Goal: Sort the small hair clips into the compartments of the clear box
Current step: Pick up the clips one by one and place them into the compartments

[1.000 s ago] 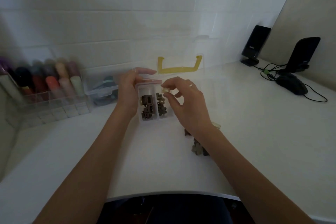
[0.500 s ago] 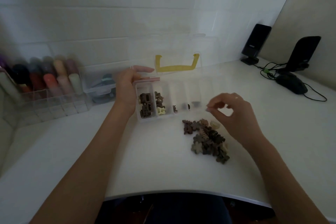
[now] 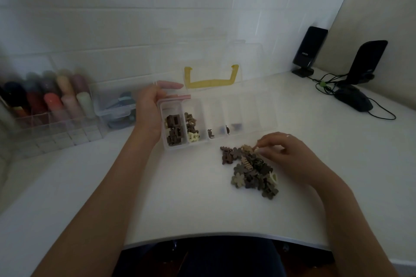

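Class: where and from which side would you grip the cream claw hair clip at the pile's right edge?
Pinch the cream claw hair clip across its exposed outer side, coming from the right and above: darker flower-shaped clips crowd its left, bare white desk lies right.

- Looks like a home desk corner, someone's room or small home office
- white bench point(image 3: 180, 204) pushed against a plain white block wall point(image 3: 157, 18)
- two black desktop speakers point(image 3: 310, 51) and a wired computer mouse point(image 3: 353, 101) sit at the far right
- clear acrylic organizer point(image 3: 56, 123) on the left holds coloured tubes, probably cosmetics, too blurry to tell
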A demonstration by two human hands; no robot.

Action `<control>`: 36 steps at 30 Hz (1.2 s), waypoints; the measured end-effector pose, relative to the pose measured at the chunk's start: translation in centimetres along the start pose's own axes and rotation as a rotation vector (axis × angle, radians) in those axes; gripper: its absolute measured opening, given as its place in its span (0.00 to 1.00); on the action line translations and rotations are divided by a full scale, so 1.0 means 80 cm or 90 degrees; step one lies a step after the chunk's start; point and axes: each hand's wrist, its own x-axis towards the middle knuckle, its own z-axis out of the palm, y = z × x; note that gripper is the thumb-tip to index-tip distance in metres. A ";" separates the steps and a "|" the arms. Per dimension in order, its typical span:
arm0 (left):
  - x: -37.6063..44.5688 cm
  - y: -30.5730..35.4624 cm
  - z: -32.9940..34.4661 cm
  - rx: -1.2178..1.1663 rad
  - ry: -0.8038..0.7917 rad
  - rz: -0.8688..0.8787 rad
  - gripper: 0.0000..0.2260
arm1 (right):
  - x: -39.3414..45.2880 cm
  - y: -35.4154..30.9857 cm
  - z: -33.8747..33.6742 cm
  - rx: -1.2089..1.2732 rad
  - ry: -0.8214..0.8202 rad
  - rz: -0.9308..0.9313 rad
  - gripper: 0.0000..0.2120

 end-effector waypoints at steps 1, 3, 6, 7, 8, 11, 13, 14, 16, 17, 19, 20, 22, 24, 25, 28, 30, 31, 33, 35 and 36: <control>0.000 0.000 0.000 -0.003 -0.002 0.000 0.14 | 0.000 0.001 0.001 0.005 -0.003 0.011 0.04; -0.001 0.000 0.001 -0.006 0.000 -0.005 0.14 | -0.001 -0.001 0.003 0.034 -0.016 0.038 0.02; -0.001 0.000 0.002 -0.009 0.007 -0.009 0.14 | -0.002 -0.008 0.003 0.117 0.001 0.033 0.07; -0.001 0.001 0.002 -0.010 0.007 -0.005 0.14 | -0.003 -0.011 0.002 0.141 0.012 0.026 0.08; -0.002 0.001 0.001 -0.010 0.006 -0.002 0.14 | -0.004 -0.015 0.001 0.160 0.023 0.016 0.08; -0.003 0.001 0.002 -0.008 0.002 0.006 0.13 | -0.006 -0.024 0.000 0.197 0.056 -0.013 0.07; -0.004 0.001 0.002 -0.010 0.000 0.005 0.13 | -0.007 -0.028 0.001 0.209 0.070 -0.025 0.06; -0.005 0.002 0.003 -0.013 -0.001 0.003 0.13 | -0.007 -0.029 0.002 0.214 0.077 -0.028 0.05; -0.006 0.002 0.003 -0.015 -0.005 -0.001 0.13 | -0.007 -0.029 0.003 0.213 0.090 -0.029 0.06; -0.006 0.002 0.003 -0.014 -0.008 -0.001 0.13 | -0.008 -0.028 0.003 0.202 0.096 -0.027 0.08; -0.006 0.002 0.003 -0.020 -0.013 -0.001 0.14 | -0.008 -0.026 0.002 0.179 0.104 -0.025 0.11; -0.006 0.002 0.003 -0.024 -0.012 -0.002 0.14 | -0.008 -0.026 0.002 0.177 0.109 -0.026 0.12; -0.005 0.001 0.003 -0.026 -0.008 0.003 0.16 | -0.006 -0.027 0.002 0.208 0.120 -0.020 0.14; -0.005 0.001 0.003 -0.024 -0.008 0.013 0.18 | -0.004 -0.026 0.002 0.264 0.112 0.004 0.13; -0.005 0.001 0.004 -0.025 -0.008 0.012 0.19 | -0.004 -0.026 0.002 0.284 0.097 0.021 0.12; -0.006 0.001 0.005 -0.020 -0.012 0.011 0.22 | -0.005 -0.024 0.000 0.288 0.063 0.048 0.07; -0.006 0.001 0.004 -0.021 -0.016 0.009 0.20 | -0.007 -0.023 -0.006 0.258 0.125 0.039 0.04; -0.005 0.000 0.004 -0.020 -0.016 0.007 0.19 | -0.008 -0.021 -0.010 0.237 0.162 0.035 0.03; -0.004 0.000 0.002 -0.016 -0.016 0.002 0.16 | -0.012 -0.014 -0.018 0.163 0.157 0.043 0.03; -0.004 0.000 0.002 -0.022 -0.021 -0.002 0.17 | -0.017 -0.007 -0.019 0.090 0.043 0.054 0.06; -0.003 0.000 0.002 -0.030 -0.022 -0.005 0.19 | -0.019 -0.005 -0.017 0.077 -0.008 0.060 0.07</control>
